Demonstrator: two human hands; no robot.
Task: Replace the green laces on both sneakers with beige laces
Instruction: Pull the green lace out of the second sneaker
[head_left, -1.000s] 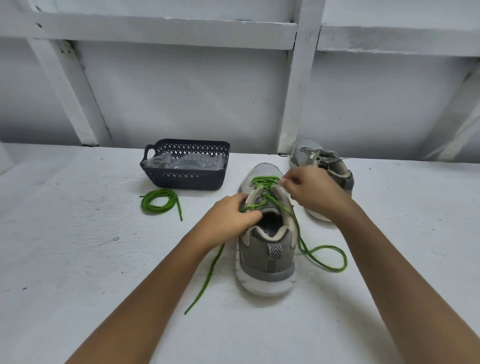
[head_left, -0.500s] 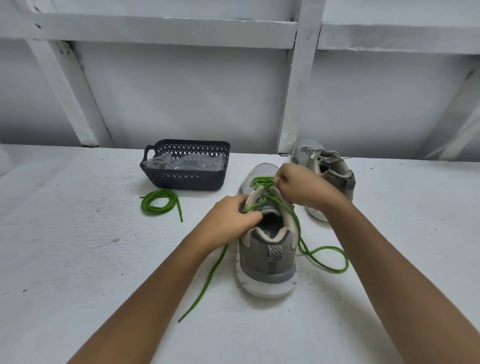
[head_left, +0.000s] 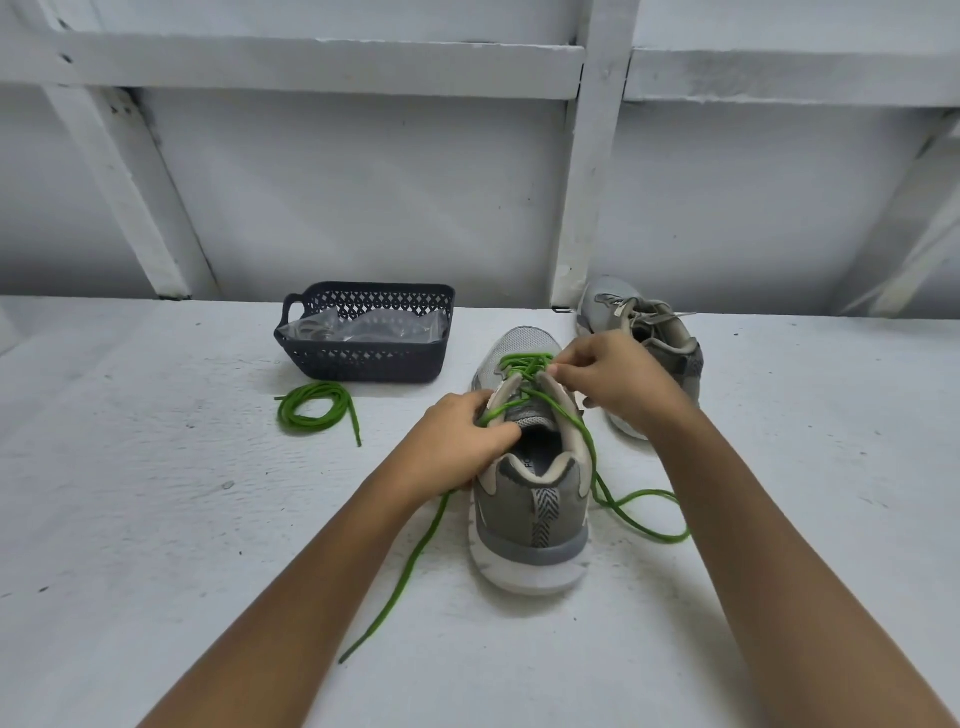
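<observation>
Grips with the left hand (head_left: 462, 441) the left eyelet flap of the near sneaker (head_left: 530, 504), fingers curled over the flap's edge beside the tongue. Pinches with the right hand (head_left: 618, 379), thumb against forefinger, the green lace (head_left: 524, 361) at its crossings toward the toe. Upright on the white table (head_left: 156, 519), that sneaker, heel to the camera and toe to the wall. Threaded through the eyelets nearest the toe, the lace. One tail trailing from under the left hand across the table toward the camera, the other looping out to the right of the heel.

Behind the right hand, close to the wall, a second sneaker (head_left: 654, 332), also grey and partly hidden by that hand. To the left, a dark basket (head_left: 363, 366) holding clear plastic bags (head_left: 363, 330). In front of the basket and apart from it, a loose green lace (head_left: 311, 413), coiled flat on the table.
</observation>
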